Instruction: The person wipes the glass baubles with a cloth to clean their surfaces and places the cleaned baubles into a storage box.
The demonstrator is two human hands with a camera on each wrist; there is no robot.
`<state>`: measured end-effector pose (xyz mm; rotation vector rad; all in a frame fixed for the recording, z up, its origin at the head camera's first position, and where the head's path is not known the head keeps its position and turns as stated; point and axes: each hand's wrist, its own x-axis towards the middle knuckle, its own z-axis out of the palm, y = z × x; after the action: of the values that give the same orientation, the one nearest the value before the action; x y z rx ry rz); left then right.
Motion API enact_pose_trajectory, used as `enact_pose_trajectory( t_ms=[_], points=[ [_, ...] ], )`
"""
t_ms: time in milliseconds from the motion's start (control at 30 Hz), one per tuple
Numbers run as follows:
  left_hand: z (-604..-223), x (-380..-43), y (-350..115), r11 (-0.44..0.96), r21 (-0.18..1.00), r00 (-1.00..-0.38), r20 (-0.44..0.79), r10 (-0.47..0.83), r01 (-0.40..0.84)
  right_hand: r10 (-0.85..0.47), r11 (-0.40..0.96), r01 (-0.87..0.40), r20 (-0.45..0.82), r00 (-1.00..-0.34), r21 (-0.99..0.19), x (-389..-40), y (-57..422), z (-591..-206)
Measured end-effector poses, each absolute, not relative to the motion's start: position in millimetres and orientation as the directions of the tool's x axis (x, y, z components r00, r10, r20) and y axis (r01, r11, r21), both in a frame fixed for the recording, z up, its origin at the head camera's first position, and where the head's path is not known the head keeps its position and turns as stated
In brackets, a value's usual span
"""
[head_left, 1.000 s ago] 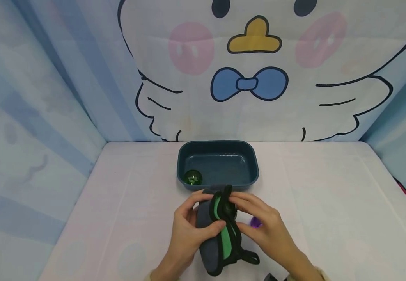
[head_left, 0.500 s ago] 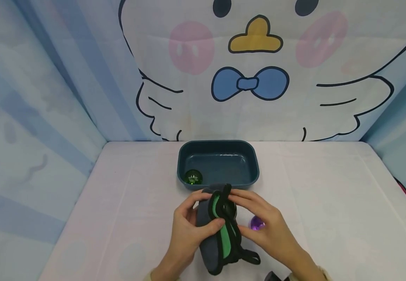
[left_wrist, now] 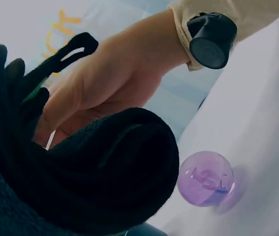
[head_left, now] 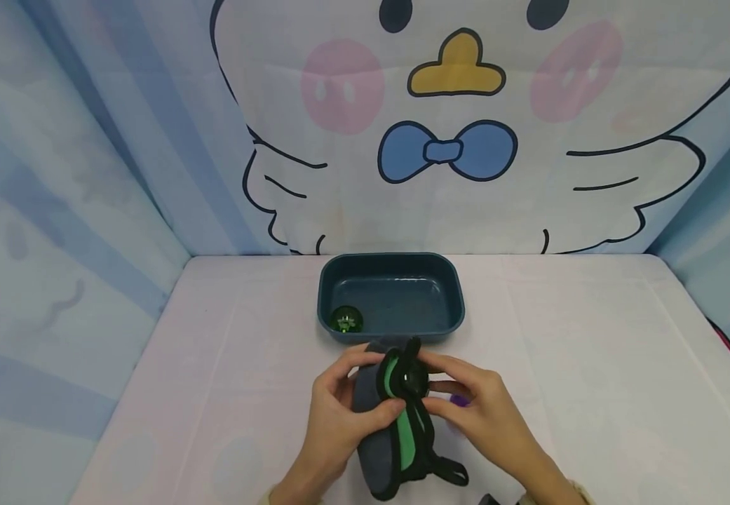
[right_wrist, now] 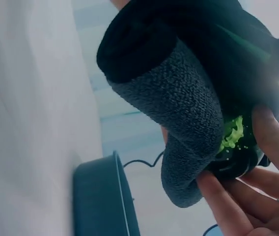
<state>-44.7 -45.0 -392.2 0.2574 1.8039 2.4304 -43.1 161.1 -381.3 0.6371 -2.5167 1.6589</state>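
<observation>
A soft dark-grey fleece item [head_left: 374, 449] with black edging, a green strip and loops stands tilted over the table. My left hand [head_left: 355, 407] grips it, thumb across the green strip. At its right side my right hand [head_left: 481, 407] pinches a glossy clear ball [head_left: 415, 380] with a bright green shape inside, plainer in the right wrist view as a ball [right_wrist: 233, 142] pressed against the fleece. Whether the ball sits inside a pocket cannot be told. A transparent purple ball [left_wrist: 206, 178] lies on the table, mostly hidden behind my right hand in the head view.
Just beyond my hands stands a dark teal rectangular bin [head_left: 409, 298], with a green clear ball [head_left: 346, 319] in its near left corner. A dark object [head_left: 488, 499] shows at the bottom edge near my right sleeve. Printed curtains surround the white table.
My right fingers have shifted around the ball, which shows more plainly beside the fleece item. The purple ball is more covered by my right hand. My left hand keeps nearly the same hold.
</observation>
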Motion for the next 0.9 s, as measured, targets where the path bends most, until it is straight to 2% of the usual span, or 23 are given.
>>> enact_pose_trajectory(
  t_ms=[100,267,500,600,767,900],
  points=[
    [-392.2,-44.7,-46.3,-0.305,0.952,-0.981,0.070,0.180,0.012,-0.301,0.330,-0.341,0.244,-0.922,-0.880,-43.9,159.7,-380.6],
    [-391.6,-45.3,-47.3,-0.328,0.945,-0.985,0.069,0.157,0.014,-0.321,0.331,-0.417,0.315,-0.893,-0.846,-44.8,156.5,-382.8],
    [-390.2,-45.5,-45.6,-0.331,0.943,-0.987,0.072,0.144,0.021,-0.347,0.338,-0.614,0.511,-0.786,-0.713,-44.8,154.2,-385.7],
    [-389.7,-45.1,-46.4,-0.336,0.942,-0.987,0.067,0.145,0.015,-0.338,0.311,-0.651,0.560,-0.757,-0.692,-46.0,153.1,-388.1],
    [-389.5,-44.8,-46.9,-0.323,0.946,-0.984,0.052,0.168,-0.005,-0.322,0.290,-0.641,0.558,-0.765,-0.711,-45.9,153.8,-390.3],
    [-390.8,-44.1,-47.5,-0.293,0.956,-0.981,0.032,0.192,-0.026,-0.342,0.299,-0.587,0.490,-0.802,-0.752,-45.5,157.2,-388.0]
  ],
)
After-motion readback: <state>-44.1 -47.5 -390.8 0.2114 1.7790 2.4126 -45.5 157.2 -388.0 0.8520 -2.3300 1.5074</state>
